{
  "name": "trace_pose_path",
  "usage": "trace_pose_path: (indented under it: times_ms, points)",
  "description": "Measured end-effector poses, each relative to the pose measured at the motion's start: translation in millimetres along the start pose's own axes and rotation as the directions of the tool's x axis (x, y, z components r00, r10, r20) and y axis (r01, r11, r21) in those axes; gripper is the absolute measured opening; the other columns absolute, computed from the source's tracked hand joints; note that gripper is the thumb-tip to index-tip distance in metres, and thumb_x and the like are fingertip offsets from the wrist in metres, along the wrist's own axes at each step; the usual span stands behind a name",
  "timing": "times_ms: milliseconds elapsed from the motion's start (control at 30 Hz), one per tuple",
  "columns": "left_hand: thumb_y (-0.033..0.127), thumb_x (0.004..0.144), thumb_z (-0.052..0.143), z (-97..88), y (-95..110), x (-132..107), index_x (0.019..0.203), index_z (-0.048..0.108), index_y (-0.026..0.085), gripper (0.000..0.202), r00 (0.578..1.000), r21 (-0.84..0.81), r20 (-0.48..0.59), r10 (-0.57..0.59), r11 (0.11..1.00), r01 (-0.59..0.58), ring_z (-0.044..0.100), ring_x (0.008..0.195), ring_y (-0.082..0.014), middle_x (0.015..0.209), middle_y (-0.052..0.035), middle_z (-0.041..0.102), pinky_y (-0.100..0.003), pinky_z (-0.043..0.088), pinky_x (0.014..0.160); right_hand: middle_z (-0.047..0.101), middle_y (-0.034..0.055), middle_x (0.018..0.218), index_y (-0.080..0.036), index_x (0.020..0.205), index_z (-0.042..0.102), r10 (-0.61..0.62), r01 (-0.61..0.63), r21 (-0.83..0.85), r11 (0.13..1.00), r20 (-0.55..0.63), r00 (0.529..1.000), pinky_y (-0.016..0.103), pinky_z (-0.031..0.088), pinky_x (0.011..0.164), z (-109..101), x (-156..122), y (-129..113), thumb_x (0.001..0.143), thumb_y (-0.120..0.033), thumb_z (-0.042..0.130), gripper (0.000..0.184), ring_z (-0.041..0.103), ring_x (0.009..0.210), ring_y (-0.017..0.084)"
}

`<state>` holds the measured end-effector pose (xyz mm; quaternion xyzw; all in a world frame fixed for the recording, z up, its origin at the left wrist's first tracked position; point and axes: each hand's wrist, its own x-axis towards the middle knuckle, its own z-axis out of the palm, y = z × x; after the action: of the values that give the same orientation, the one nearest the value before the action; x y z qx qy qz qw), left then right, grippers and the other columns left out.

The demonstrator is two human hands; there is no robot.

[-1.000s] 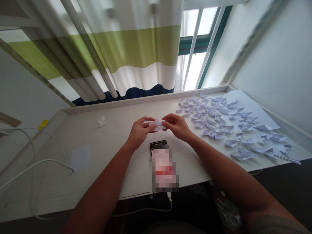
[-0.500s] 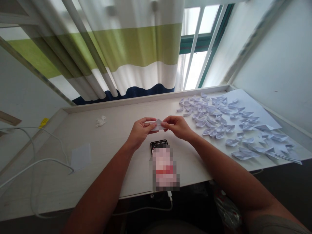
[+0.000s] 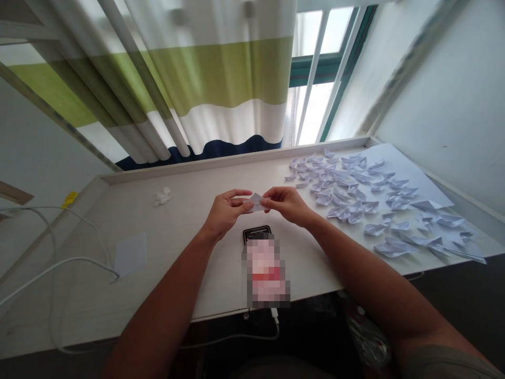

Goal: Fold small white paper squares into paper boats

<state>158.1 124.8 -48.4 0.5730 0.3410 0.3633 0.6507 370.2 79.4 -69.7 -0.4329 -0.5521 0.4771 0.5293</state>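
Note:
A small piece of folded white paper (image 3: 256,201) with a pointed top is held up between my two hands, above the table. My left hand (image 3: 230,209) pinches its left end between thumb and fingers. At its right end, my right hand (image 3: 284,202) grips it the same way, fingers curled. Below the paper lies a phone (image 3: 257,231), its screen lit at the top and the rest blurred out. Many small folded paper boats (image 3: 343,184) are spread over the right side of the table, beyond my right forearm.
A flat white sheet (image 3: 131,254) lies on the left of the white table (image 3: 185,210), beside looping white cables (image 3: 84,259). Crumpled white tissue (image 3: 163,196) sits farther back. A larger white sheet (image 3: 410,176) lies at the far right. A raised ledge (image 3: 197,166) runs along the back.
The fingers of my left hand have shifted slightly on the folded paper, with less of the paper's lower left edge showing. Otherwise the hands and table things stay almost the same.

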Motion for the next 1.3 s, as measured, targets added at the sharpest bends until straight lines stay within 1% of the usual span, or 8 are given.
trace_pose_path:
  times_ms: [267, 433, 567, 733, 833, 967, 1067, 1300]
  points:
    - [0.046, 0.066, 0.1, 1.7, -2, 1, 0.104, 0.081, 0.015, 0.053, 0.999, 0.038, 0.042, -0.033, 0.999, 0.031, 0.079, 0.083, -0.0227, 0.091, -0.0104, 0.085, -0.038, 0.059, 0.083, 0.075, 0.0023, 0.069, -0.017, 0.08, 0.074, -0.006, 0.006, -0.028, 1.0, 0.003, 1.0, 0.026, 0.054, 0.06, 1, 0, 0, 0.075, -0.056, 0.091, 0.043, 0.068, 0.064, 0.013]
    - [0.055, 0.069, 0.095, 2.3, -6, 4, 0.093, 0.085, 0.017, 0.046, 0.998, 0.103, 0.06, -0.004, 0.995, -0.002, 0.075, 0.082, -0.0201, 0.092, -0.0091, 0.083, -0.034, 0.056, 0.08, 0.068, -0.0008, 0.063, -0.018, 0.078, 0.072, -0.055, 0.044, -0.154, 0.987, -0.067, 0.996, 0.025, 0.047, 0.053, 0, 1, 0, 0.077, -0.06, 0.087, 0.046, 0.061, 0.055, 0.011]
    - [0.06, 0.071, 0.092, -2.1, -8, 7, 0.088, 0.087, 0.019, 0.044, 0.993, 0.187, -0.033, 0.109, 0.977, -0.101, 0.063, 0.07, -0.0142, 0.077, -0.0045, 0.078, -0.027, 0.05, 0.067, 0.053, -0.0075, 0.046, -0.018, 0.086, 0.073, -0.04, 0.021, -0.252, 0.967, -0.073, 0.997, 0.023, 0.035, 0.041, 0, -2, -4, 0.083, -0.063, 0.082, 0.046, 0.047, 0.039, 0.009]
    - [0.065, 0.076, 0.087, -4.9, -6, 5, 0.101, 0.086, 0.017, 0.055, 0.998, 0.313, -0.054, 0.036, 0.95, -0.017, 0.039, 0.041, -0.0087, 0.047, 0.0035, 0.056, -0.025, 0.032, 0.042, 0.062, -0.0049, 0.05, -0.017, 0.097, 0.072, 0.018, -0.028, -0.16, 0.987, -0.064, 0.998, 0.023, 0.039, 0.036, 1, -4, -6, 0.085, -0.067, 0.079, 0.052, 0.05, 0.035, 0.009]
    - [0.062, 0.078, 0.087, -1.0, -3, 2, 0.108, 0.085, 0.017, 0.055, 0.999, 0.245, -0.036, 0.031, 0.969, -0.021, 0.05, 0.041, -0.0104, 0.06, -0.0027, 0.071, -0.027, 0.044, 0.044, 0.077, 0.0022, 0.072, -0.017, 0.097, 0.072, 0.026, -0.028, -0.043, 0.999, -0.052, 0.998, 0.025, 0.051, 0.04, 2, -2, -5, 0.081, -0.067, 0.083, 0.053, 0.062, 0.042, 0.011]
    - [0.05, 0.074, 0.093, 6.2, -1, 0, 0.107, 0.085, 0.018, 0.046, 0.99, 0.123, -0.056, 0.13, 0.985, -0.122, 0.072, 0.062, -0.0176, 0.091, -0.0097, 0.083, -0.031, 0.058, 0.058, 0.08, 0.005, 0.086, -0.018, 0.092, 0.076, -0.032, 0.035, 0.034, 0.999, -0.08, 0.996, 0.032, 0.067, 0.064, 4, -1, -3, 0.077, -0.057, 0.091, 0.045, 0.078, 0.071, 0.018]
    - [0.045, 0.073, 0.094, 9.4, -2, -1, 0.1, 0.085, 0.018, 0.039, 0.972, 0.137, -0.081, 0.222, 0.968, -0.21, 0.078, 0.079, -0.0235, 0.09, -0.0091, 0.083, -0.034, 0.062, 0.066, 0.08, 0.0043, 0.085, -0.02, 0.089, 0.078, -0.074, 0.079, 0.035, 0.996, -0.118, 0.99, 0.036, 0.069, 0.074, 7, -1, -1, 0.075, -0.054, 0.093, 0.04, 0.079, 0.083, 0.02]
    - [0.042, 0.077, 0.092, 9.9, -8, 2, 0.09, 0.086, 0.018, 0.027, 0.924, 0.165, -0.131, 0.359, 0.927, -0.337, 0.078, 0.078, -0.0213, 0.089, -0.0075, 0.083, -0.032, 0.062, 0.065, 0.081, 0.0046, 0.086, -0.022, 0.082, 0.081, -0.187, 0.187, -0.017, 0.982, -0.199, 0.962, 0.037, 0.066, 0.075, 9, -1, 0, 0.072, -0.05, 0.096, 0.033, 0.074, 0.074, 0.018]
